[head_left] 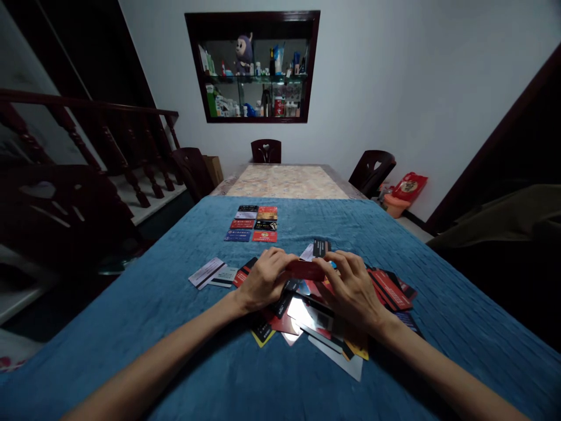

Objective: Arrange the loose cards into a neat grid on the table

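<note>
A dark red card (305,270) is held up between my two hands, over a loose pile of plastic cards (313,318). My left hand (268,278) pinches its left end, and my right hand (348,283) grips the right end with thumb and fingers. Beneath them the pile spreads out in red, black, white and yellow, partly covered by the hands. More red cards (389,289) lie to the right of my right hand. Left of my left hand, two pale cards with dark stripes (209,273) overlap. Farther off, several cards (253,224) lie in two neat columns.
A blue cloth (175,327) covers the near part of the table, with a patterned tabletop (284,180) beyond it. Dark wooden chairs (372,169) stand around. On the left runs a stair railing (109,134). A red bag (409,186) rests in an orange basin (397,204) at right.
</note>
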Tool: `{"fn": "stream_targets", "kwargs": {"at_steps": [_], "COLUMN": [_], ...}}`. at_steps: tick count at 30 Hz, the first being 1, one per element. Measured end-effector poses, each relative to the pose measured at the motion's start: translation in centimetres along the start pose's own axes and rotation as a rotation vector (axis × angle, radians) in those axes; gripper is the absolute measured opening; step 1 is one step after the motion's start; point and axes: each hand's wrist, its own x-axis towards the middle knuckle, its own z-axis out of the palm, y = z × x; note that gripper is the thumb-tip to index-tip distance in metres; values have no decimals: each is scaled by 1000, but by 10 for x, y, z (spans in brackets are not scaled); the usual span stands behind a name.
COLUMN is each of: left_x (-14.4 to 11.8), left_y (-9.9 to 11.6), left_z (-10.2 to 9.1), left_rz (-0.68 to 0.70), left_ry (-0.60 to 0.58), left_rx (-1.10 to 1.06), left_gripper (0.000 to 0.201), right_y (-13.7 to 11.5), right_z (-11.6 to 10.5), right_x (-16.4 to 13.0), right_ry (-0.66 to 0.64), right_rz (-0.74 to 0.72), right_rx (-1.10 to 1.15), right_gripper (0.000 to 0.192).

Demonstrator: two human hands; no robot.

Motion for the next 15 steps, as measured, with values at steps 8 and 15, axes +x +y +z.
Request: {"fn": "stream_targets", "kwargs": {"at_steps": [8,15], "left_x": [5,7], "left_y": [-8,-24], "left_z": [-4,-9], "left_rz": [48,127], "left_ry": [1,4], "left_rx": [183,348], "left_gripper": [40,48], "right_y": [11,18], "right_z": [1,8], "right_x": [14,29], "right_ry": [-4,-15], "right_rz": [-74,-106], "right_rx": [-35,-8], "right_gripper": [33,37]}}
